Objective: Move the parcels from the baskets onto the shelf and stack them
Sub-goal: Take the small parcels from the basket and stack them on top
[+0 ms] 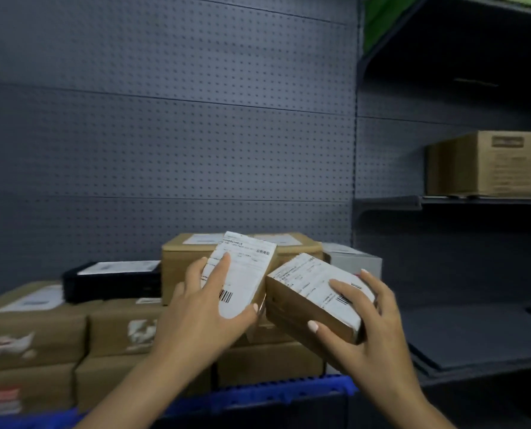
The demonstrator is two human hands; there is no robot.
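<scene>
Brown cardboard, each piece faced with a white barcoded shipping label, fills both hands at lower centre of the frame. The left hand (210,308) grips a small flat brown cardboard parcel (242,275), thumb at its lower edge. The right hand (371,329) clasps a thicker brown cardboard parcel (313,300), tilted, touching the first. Behind them, stacked brown cardboard boxes (112,326) and a black flat box (115,281) sit on the dark grey shelf (462,339). A blue plastic basket rim (276,390) crosses the bottom.
</scene>
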